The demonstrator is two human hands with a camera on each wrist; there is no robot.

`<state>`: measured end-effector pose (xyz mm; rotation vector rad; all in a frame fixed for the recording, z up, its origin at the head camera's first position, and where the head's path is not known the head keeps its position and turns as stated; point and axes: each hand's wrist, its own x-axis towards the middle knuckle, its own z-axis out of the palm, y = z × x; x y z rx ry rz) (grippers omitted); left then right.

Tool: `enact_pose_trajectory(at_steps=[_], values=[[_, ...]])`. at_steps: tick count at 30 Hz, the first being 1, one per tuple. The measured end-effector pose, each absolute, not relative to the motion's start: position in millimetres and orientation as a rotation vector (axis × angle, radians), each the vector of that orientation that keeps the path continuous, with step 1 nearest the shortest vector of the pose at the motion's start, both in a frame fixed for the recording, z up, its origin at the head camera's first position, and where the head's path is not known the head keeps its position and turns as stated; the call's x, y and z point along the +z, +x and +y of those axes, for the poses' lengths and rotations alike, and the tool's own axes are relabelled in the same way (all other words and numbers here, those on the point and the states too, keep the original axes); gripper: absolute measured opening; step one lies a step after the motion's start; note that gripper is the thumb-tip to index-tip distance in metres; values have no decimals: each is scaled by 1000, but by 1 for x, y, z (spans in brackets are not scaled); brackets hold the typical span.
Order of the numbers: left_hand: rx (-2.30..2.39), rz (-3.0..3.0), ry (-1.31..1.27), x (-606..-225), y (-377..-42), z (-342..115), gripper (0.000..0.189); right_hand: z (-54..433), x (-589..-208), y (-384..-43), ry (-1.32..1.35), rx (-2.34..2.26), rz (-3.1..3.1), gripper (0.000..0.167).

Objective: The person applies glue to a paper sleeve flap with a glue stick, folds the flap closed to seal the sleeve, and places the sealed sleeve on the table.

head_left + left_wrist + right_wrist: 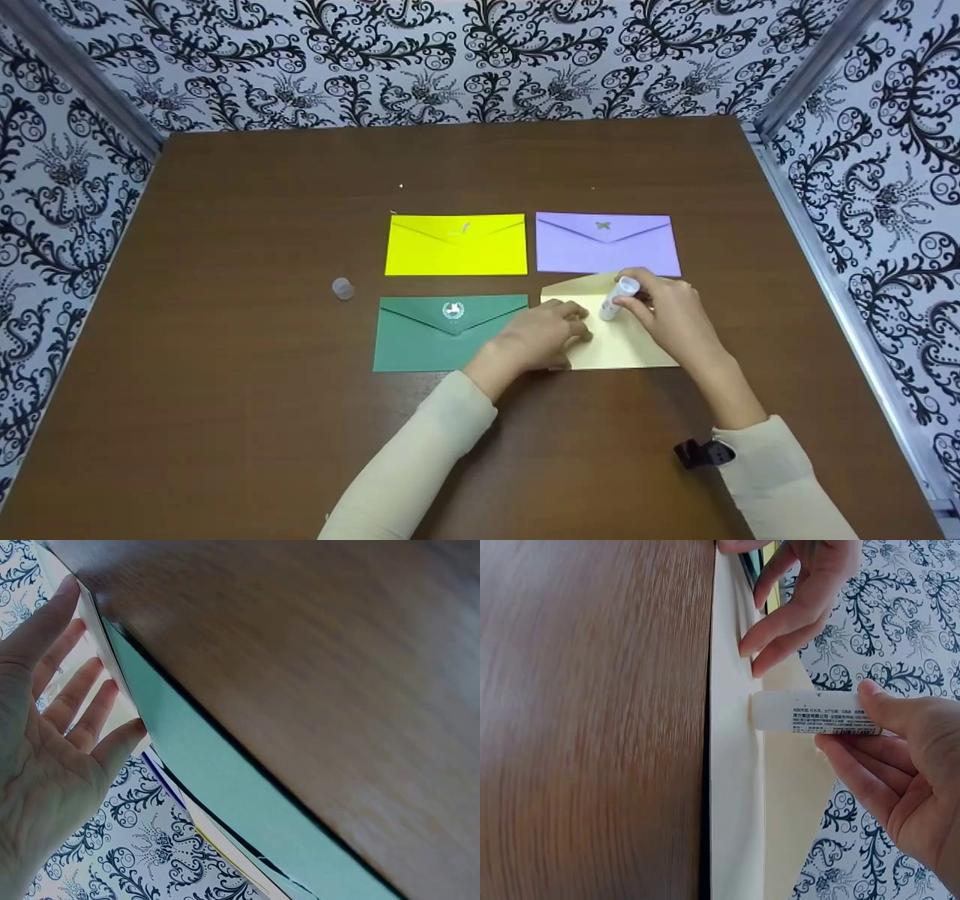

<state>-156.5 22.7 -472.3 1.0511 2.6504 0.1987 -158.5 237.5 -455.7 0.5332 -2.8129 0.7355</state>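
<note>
A cream envelope [622,345] lies at the right of the front row, its flap folded open toward the back. My right hand [675,315] pinches a white glue stick [817,711] between thumb and fingers. The stick's uncapped end meets the cream paper [735,765] in the right wrist view. My left hand [536,337] rests on the envelope's left part, fingertips pressing the paper with fingers spread and slightly bent. Beneath that forearm's side lies a green envelope [420,345] with a white round sticker [453,310] on its flap.
Behind lie a yellow envelope [456,255] and a lilac envelope [607,251], each with a small sticker on its flap. A translucent cap [343,289] stands left of the green envelope. Patterned panels [480,60] border the brown table [225,375] at back and sides.
</note>
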Motion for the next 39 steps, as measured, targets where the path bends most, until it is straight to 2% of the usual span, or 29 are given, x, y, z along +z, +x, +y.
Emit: enact_pose_trajectory(at_steps=[17, 39], values=[[186, 2625, 1047, -474, -159, 23, 50, 257, -452, -159, 467, 705, -2839, 27], [198, 2631, 1043, -474, -157, 23, 48, 260, -437, -144, 583, 626, -2903, 27]])
